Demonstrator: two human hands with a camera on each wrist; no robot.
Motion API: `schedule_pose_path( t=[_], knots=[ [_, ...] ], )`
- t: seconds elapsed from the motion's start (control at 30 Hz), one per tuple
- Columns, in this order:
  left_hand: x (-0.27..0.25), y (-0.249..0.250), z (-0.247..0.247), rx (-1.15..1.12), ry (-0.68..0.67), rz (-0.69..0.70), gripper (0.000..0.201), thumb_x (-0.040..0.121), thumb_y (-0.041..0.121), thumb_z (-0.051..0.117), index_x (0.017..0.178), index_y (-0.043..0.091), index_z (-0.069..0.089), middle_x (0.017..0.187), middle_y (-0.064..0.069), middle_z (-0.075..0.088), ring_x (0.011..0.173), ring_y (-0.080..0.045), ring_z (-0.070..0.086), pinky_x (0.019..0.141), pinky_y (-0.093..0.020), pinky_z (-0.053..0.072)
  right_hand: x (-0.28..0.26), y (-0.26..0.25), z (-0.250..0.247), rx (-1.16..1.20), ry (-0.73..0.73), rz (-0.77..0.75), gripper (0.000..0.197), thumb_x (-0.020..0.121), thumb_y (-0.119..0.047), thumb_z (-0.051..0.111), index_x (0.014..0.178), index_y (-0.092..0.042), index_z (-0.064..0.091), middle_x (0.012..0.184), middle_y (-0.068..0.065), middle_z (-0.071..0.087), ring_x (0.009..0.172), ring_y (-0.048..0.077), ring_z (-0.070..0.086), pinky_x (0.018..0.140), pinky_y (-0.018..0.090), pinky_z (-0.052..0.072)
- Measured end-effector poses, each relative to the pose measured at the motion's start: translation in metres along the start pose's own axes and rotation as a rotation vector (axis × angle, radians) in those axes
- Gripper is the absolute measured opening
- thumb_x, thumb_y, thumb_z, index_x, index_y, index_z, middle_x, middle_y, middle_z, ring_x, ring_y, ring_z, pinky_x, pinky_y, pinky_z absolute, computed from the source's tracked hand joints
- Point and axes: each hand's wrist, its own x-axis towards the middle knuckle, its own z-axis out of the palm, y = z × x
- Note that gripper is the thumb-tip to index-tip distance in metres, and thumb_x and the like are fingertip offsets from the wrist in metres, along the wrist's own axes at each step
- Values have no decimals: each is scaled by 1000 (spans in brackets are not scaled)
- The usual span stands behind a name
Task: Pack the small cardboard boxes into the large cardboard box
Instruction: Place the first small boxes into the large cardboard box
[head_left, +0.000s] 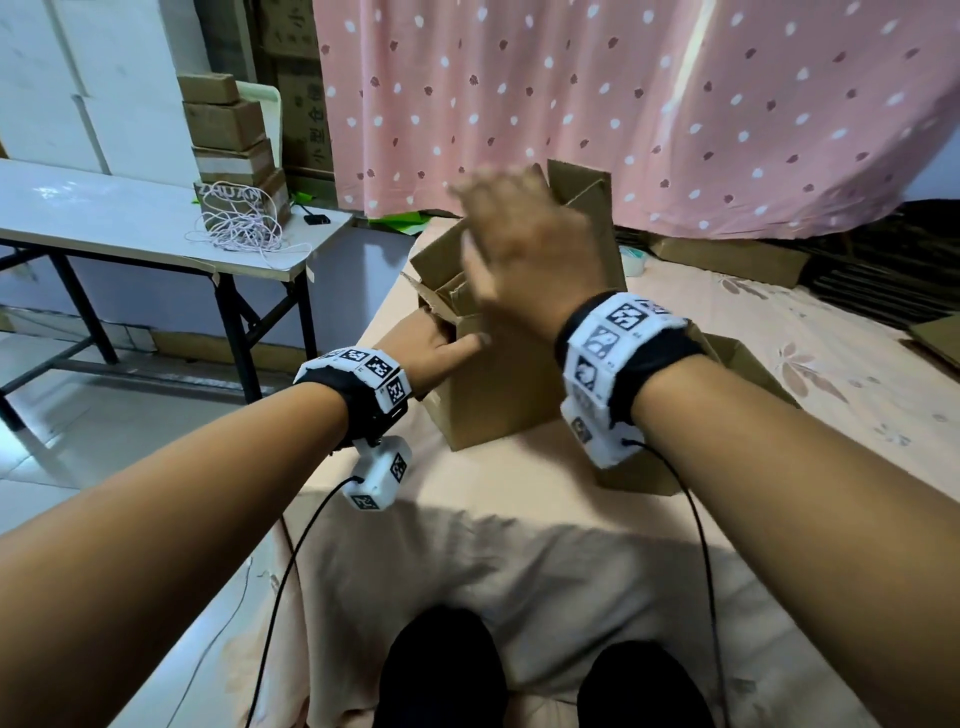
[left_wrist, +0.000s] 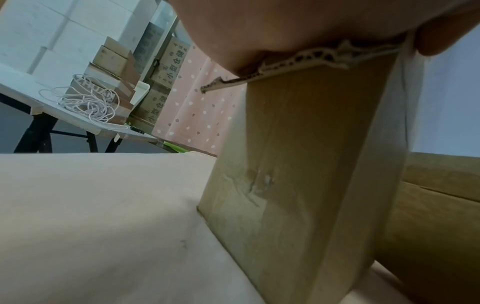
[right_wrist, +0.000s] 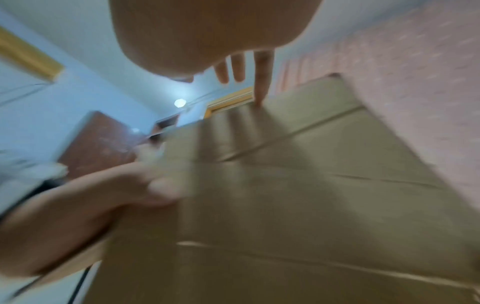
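A large cardboard box (head_left: 498, 395) stands on the bed with its top flaps up. My left hand (head_left: 436, 343) grips its near left rim, thumb on the front face and fingers hidden inside; the left wrist view has the palm over the torn edge of the box (left_wrist: 298, 164). My right hand (head_left: 519, 239) is blurred above the opening, fingers straight. In the right wrist view its fingers (right_wrist: 244, 67) spread over a flap of the box (right_wrist: 285, 195), one fingertip touching it. Several small cardboard boxes (head_left: 234, 135) are stacked on the table at far left.
A second brown box (head_left: 737, 364) sits right of the large one, partly behind my right wrist. The white folding table (head_left: 104, 218) carries a coil of pink cord (head_left: 239, 228). A pink dotted curtain (head_left: 623, 104) hangs behind. Flat cardboard (head_left: 727, 254) lies far right.
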Motion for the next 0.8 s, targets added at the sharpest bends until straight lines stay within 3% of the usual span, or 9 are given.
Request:
schedule_pose_path(
  t=[0.07,0.13,0.2,0.27,0.43,0.6,0.7,0.77,0.8],
  knots=[
    [-8,-3,-3,-139,-7,67,60,87,59,55,141,32,54,143,3,57,138,-20,49,121,-38,33,-3,28,-7,42,85,214,47,86,-28,54,129,-11,61,130,10,63,120,33,57,88,44,54],
    [-14,-7,-6,-278,-2,9,42,83,58,63,125,57,56,141,13,58,139,-16,50,122,-45,34,-8,60,-14,119,48,495,56,90,-41,52,139,-13,51,144,8,52,132,31,46,107,42,42],
    [-17,-10,-6,-370,29,-41,41,78,58,71,116,62,57,136,18,61,135,-14,54,120,-46,37,-14,75,-11,376,-98,790,71,90,-60,54,146,-18,42,151,5,46,138,27,41,112,39,36],
    [-17,-9,-6,-401,34,-62,51,76,59,73,123,53,55,140,13,61,134,-13,55,119,-45,38,-22,81,-5,671,-238,932,80,86,-77,49,142,-21,49,145,2,54,134,23,49,112,38,37],
    [-16,-4,-7,-313,33,-15,69,78,61,70,139,35,49,136,16,60,128,-4,57,113,-30,43,-33,78,3,746,-290,914,62,95,-72,41,125,-22,63,126,-2,66,118,20,58,98,33,41],
    [-19,-2,-14,-227,161,-42,45,88,41,74,129,34,55,115,27,61,96,28,56,91,-6,49,-29,78,-1,730,-333,901,74,93,-76,35,138,-21,59,141,-1,61,130,21,54,108,33,38],
    [-20,1,-18,-162,262,-15,44,90,33,76,123,41,48,116,34,52,98,36,48,84,7,37,-30,75,2,714,-366,884,66,101,-65,34,144,-20,53,149,1,54,138,21,48,110,29,32],
    [-21,5,-20,-106,269,-35,51,88,52,73,130,39,48,127,28,56,113,24,52,106,-8,39,-31,73,3,692,-392,890,66,103,-62,31,148,-17,48,154,4,49,142,23,43,112,30,29],
    [-19,3,-20,-46,276,-47,60,85,63,69,135,38,47,135,22,58,123,10,55,117,-29,38,-31,73,3,697,-391,898,67,103,-62,31,149,-16,46,154,5,48,143,23,42,113,31,29]
  ],
)
